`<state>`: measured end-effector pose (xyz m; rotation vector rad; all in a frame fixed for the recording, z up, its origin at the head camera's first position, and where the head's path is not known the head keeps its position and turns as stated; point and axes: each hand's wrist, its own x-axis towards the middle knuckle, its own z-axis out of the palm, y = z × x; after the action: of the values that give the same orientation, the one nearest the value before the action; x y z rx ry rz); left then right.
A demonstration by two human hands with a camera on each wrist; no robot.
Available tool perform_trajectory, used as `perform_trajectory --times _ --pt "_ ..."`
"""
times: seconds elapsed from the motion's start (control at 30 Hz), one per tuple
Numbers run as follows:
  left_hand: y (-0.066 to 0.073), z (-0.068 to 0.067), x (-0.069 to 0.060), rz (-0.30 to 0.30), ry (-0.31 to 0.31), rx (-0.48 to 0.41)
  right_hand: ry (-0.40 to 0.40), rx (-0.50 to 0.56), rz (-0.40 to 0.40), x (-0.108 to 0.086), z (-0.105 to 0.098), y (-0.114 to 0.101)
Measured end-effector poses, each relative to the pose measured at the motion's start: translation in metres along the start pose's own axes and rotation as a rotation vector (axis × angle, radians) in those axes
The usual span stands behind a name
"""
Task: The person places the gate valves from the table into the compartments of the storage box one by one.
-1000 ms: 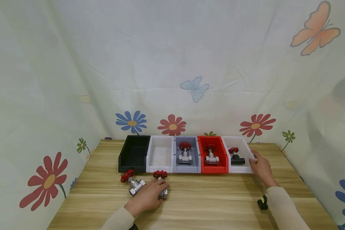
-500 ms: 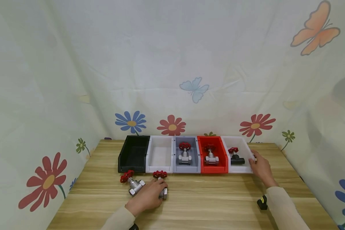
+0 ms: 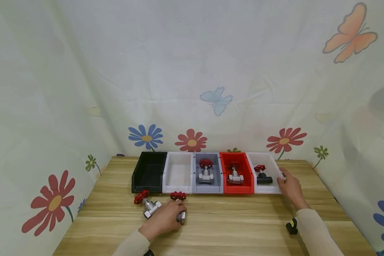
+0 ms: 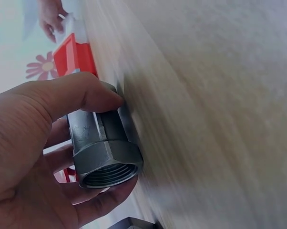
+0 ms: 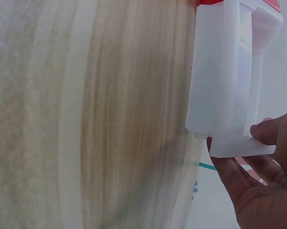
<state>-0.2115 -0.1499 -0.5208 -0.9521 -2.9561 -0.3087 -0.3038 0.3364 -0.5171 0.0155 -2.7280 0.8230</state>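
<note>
The left hand (image 3: pixel 163 217) grips a metal valve (image 4: pixel 103 138) on or just above the worktop (image 3: pixel 230 227), nearer its left edge, and the right hand (image 3: pixel 291 188) pinches the right-end white bin (image 3: pixel 264 160), so this looks like grabbing time, with a steady lift probably needed next.

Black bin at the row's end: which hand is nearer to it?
Left. The left hand grips a valve in front of the black bin, a little to its right; the right hand holds the white bin at the row's opposite end.
</note>
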Motion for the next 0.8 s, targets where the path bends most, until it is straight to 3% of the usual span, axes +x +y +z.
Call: perform_trajectory --times 0.43,0.8 --pt "0.002 -0.005 -0.003 0.007 0.017 -0.016 -0.008 0.003 0.002 0.0 0.0 0.0" --pt "0.006 -0.028 -0.002 -0.027 0.035 -0.028 0.001 0.005 -0.009 0.0 0.001 0.001"
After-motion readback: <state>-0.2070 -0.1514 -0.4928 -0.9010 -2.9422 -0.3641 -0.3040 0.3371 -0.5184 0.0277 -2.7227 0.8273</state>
